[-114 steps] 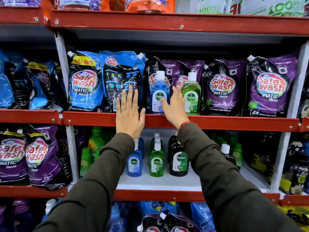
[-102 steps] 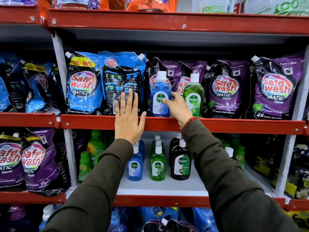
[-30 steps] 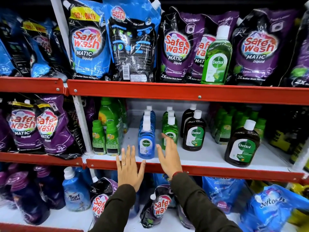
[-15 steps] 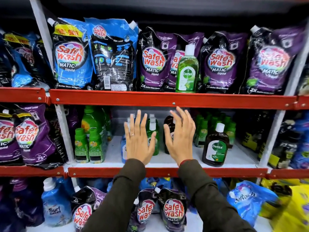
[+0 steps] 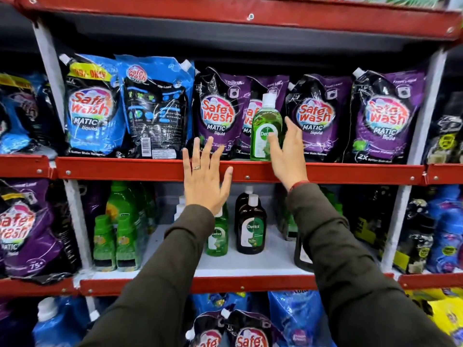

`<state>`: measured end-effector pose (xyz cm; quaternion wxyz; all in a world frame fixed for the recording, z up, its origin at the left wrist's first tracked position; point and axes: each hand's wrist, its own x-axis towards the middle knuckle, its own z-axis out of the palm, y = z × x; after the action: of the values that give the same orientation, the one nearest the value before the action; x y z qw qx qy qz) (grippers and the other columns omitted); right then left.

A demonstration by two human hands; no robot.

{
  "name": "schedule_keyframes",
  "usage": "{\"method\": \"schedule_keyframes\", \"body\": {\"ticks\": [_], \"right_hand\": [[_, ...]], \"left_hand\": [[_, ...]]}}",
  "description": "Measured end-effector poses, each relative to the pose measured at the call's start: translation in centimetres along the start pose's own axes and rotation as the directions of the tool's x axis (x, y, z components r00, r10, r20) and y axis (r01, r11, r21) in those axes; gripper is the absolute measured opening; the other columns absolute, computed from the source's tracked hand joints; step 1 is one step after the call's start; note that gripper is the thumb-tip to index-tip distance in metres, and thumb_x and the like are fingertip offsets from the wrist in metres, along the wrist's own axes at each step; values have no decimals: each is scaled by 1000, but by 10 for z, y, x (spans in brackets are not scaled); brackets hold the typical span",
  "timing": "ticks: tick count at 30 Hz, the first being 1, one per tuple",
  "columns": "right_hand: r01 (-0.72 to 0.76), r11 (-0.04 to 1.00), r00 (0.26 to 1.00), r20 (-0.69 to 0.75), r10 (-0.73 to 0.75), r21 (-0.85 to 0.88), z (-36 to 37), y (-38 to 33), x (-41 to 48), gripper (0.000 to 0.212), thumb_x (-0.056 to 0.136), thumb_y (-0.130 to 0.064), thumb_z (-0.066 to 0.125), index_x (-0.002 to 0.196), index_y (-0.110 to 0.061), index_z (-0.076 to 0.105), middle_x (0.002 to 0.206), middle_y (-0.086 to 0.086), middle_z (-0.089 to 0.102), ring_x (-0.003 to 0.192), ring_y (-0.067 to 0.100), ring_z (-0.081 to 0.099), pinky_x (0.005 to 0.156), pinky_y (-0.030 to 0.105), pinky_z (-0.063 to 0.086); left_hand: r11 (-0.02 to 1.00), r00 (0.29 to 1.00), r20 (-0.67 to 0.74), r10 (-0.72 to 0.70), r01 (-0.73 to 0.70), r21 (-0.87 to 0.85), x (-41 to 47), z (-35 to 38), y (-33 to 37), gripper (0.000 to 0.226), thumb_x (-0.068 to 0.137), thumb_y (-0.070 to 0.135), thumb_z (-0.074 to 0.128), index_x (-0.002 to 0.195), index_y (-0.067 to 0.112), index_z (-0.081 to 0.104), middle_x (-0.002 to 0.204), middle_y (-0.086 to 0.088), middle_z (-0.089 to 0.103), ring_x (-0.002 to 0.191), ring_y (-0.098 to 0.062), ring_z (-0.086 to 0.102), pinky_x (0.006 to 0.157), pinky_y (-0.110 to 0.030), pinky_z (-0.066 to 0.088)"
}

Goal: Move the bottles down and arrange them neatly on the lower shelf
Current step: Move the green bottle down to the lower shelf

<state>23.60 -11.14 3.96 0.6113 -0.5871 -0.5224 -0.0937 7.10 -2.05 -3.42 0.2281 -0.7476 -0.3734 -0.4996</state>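
Observation:
A green Dettol bottle point(image 5: 265, 126) with a white cap stands upright on the upper red shelf point(image 5: 125, 169), in front of purple Safe Wash pouches. My right hand point(image 5: 285, 151) is up at the bottle's lower right side, fingers spread around it and not closed. My left hand point(image 5: 204, 176) is flat and empty over the red shelf edge, left of the bottle. On the white lower shelf point(image 5: 250, 264) stand a small green Dettol bottle point(image 5: 217, 236) and a brown Dettol bottle point(image 5: 251, 226). My left sleeve hides the blue bottles there.
Blue Safe Wash pouches point(image 5: 92, 106) fill the upper shelf's left. Small green bottles point(image 5: 115, 241) stand at the lower shelf's left. A dark bottle point(image 5: 302, 254) sits partly behind my right sleeve. White uprights point(image 5: 75, 221) divide the bays. More pouches lie on the bottom shelf.
Both hands have risen from the lower shelf to the upper one. My right hand has come up against the green bottle. Earlier, the blue bottle went from the upper shelf to the lower.

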Motion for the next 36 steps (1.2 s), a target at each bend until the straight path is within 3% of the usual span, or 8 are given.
{"method": "schedule_keyframes", "body": {"ticks": [3,5,8,11,17,25,32,36], "right_hand": [[-160,986,982,109,153,52,-4,0,18,52,96,-33,47,144,-16,40,143,10,56,131,28,53,111,46,42],[-190,979,975,126,181,70,-7,-1,24,44,95,-25,52,137,-13,47,132,9,62,120,27,60,104,45,48],[-207,969,975,106,193,134,-10,-1,25,46,94,-17,59,137,-8,48,125,6,59,110,17,57,94,32,50],[-179,969,982,83,167,170,-11,2,23,46,92,-16,63,136,-8,49,123,6,58,110,14,54,90,30,50],[-142,950,990,56,131,277,-17,-8,20,52,88,-26,65,136,-12,50,132,9,61,118,19,61,99,44,55],[-101,931,994,64,84,350,-32,-21,2,53,86,-34,64,134,-17,54,129,7,65,121,21,62,96,52,56],[-117,925,988,134,72,361,-26,0,-46,46,89,-31,65,132,-20,56,127,6,66,117,22,64,98,53,54],[-127,909,984,166,65,397,-14,19,-79,37,89,-26,66,125,-24,58,126,4,65,119,19,62,100,49,54]], "left_hand": [[1000,1000,-10,-1,1,6,-2,2,-1,54,103,48,34,145,17,47,165,-10,31,157,-33,10,126,-57,2],[1000,1000,-21,1,-1,12,-2,3,-1,54,103,48,34,146,17,47,166,-10,29,157,-33,11,127,-57,2],[1000,1000,-26,-1,1,18,-2,4,-1,55,103,48,34,147,18,46,167,-10,27,157,-33,11,127,-56,2],[1000,1000,-28,-7,8,15,-2,4,-1,55,102,48,34,146,17,46,167,-10,27,157,-33,12,127,-57,3],[1000,1000,-17,-15,15,15,-2,2,0,57,102,49,33,148,17,45,167,-10,28,157,-33,12,126,-57,6],[999,999,47,-6,5,35,-1,-7,0,67,102,50,27,162,22,16,171,-8,15,158,-30,5,127,-53,0],[993,1000,-13,7,-9,-115,-48,-18,1,66,101,31,44,161,18,19,171,-8,10,159,-28,0,128,-48,-2],[996,1000,29,-11,14,-93,-91,-7,-8,67,99,30,46,159,15,23,171,-11,12,158,-30,1,128,-49,-2]]}}
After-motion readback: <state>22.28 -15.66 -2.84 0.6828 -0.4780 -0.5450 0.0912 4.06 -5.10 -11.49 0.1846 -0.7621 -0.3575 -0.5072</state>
